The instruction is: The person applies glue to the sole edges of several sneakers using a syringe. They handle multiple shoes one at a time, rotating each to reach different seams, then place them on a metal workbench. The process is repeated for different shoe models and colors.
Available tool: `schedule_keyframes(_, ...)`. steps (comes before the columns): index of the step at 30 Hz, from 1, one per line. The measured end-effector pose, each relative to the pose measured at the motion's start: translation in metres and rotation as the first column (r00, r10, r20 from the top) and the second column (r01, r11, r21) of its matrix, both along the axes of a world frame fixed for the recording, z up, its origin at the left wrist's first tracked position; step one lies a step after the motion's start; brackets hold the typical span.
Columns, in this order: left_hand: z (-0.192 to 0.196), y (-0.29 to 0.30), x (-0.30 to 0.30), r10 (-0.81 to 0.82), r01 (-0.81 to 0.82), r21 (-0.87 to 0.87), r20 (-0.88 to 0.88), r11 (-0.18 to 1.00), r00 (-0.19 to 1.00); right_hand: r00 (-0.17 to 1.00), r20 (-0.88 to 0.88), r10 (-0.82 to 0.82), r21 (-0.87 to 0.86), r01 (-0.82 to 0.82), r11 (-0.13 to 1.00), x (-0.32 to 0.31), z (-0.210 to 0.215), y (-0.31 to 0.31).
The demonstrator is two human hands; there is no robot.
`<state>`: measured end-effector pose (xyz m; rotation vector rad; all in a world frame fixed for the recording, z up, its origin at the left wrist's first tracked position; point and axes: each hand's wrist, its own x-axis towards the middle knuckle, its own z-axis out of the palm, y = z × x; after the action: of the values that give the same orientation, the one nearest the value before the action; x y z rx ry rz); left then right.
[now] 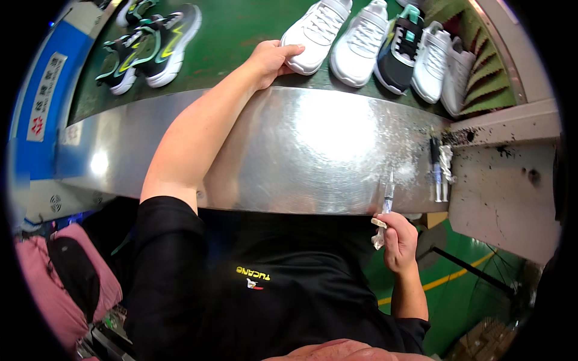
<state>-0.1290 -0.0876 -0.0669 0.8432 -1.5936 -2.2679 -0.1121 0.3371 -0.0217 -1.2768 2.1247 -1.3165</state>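
Note:
My left hand (269, 62) reaches across the metal ledge and grips the toe of a white lace-up sneaker (313, 37). Its thumb lies on top of the toe; the other fingers are mostly hidden beside and below the shoe. Near the ledge's front edge, my right hand (400, 242) is closed around a clear syringe (388, 195) whose thin tip points away from me. A crumpled white scrap, perhaps tissue, (378, 240) shows by the fingers of that hand. To the right of the gripped sneaker stands another white sneaker (360, 45).
A black-and-white sneaker (399, 57) and more white ones (431, 63) line the green surface (241, 24) at right. Black, green and yellow sneakers (165, 51) lie at left. Dark-filled syringes (436, 162) rest on the metal ledge (259, 156) beside a beige machine panel (506, 180).

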Motion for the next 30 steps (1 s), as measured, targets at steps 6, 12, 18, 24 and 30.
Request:
schedule_keyframes(6, -0.008, -0.028, 0.029, -0.055, 0.204, -0.495, 0.298, 0.845, 0.953, 0.878, -0.477, 0.029, 0.314, 0.139, 0.939, -0.032, 0.016, 0.023)
schedule_keyframes(12, 0.0, -0.084, 0.143, 0.339, -0.308, -0.61, -0.068, 0.73, 0.938, 0.766, -0.634, 0.111, 0.454, 0.252, 0.855, -0.053, 0.021, 0.04)
schedule_keyframes(18, -0.025, -0.21, 0.271, 0.589, -0.545, -0.56, -0.122, 0.624, 0.799, 0.77, -0.615, 0.171, 0.512, 0.225, 0.829, -0.062, 0.017, 0.034)
schedule_keyframes(24, -0.006, -0.162, 0.199, 0.471, -0.393, -0.702, -0.092, 0.594, 0.877, 0.932, -0.346, 0.108, 0.562, 0.114, 0.819, -0.06, 0.04, 0.035)
schedule_keyframes(30, -0.01, -0.165, 0.165, 0.46, -0.394, -0.725, -0.119, 0.565, 0.88, 0.901, 0.329, -0.283, 0.414, 0.132, 0.901, -0.059, 0.019, 0.05)
